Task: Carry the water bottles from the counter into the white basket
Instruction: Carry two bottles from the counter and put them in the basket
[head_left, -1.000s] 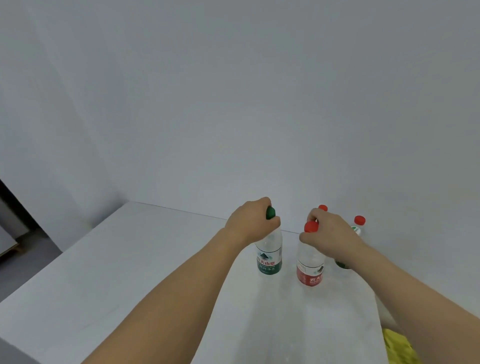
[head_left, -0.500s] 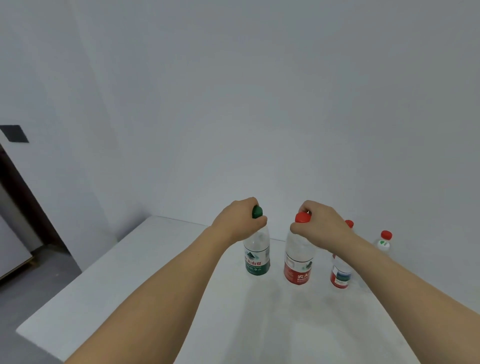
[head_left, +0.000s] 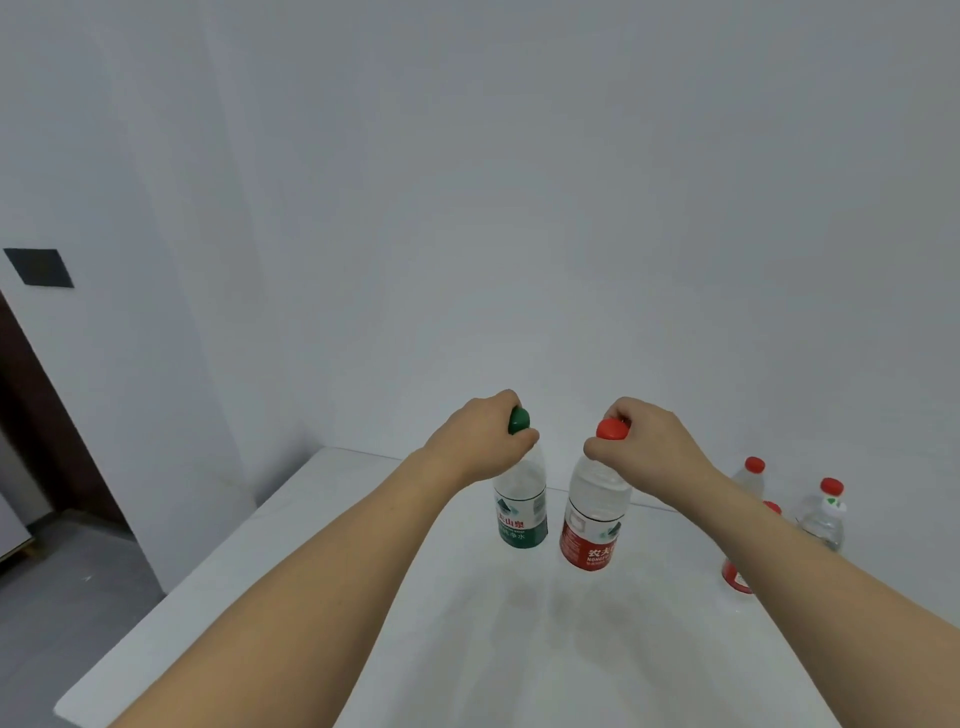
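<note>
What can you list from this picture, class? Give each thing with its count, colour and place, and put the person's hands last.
Clear plastic water bottle with green cap and green label: one, held at the cap, above the counter's middle.
Clear plastic water bottle with red cap and red label: one, held at the cap, right of the green one.
Other clear plastic bottles with red caps: three, far right, one mostly hidden behind the right forearm.
White counter: one, below the bottles.
Dark square wall plate: one, left wall.
Left hand: grip on the green cap.
Right hand: grip on the red cap.
</note>
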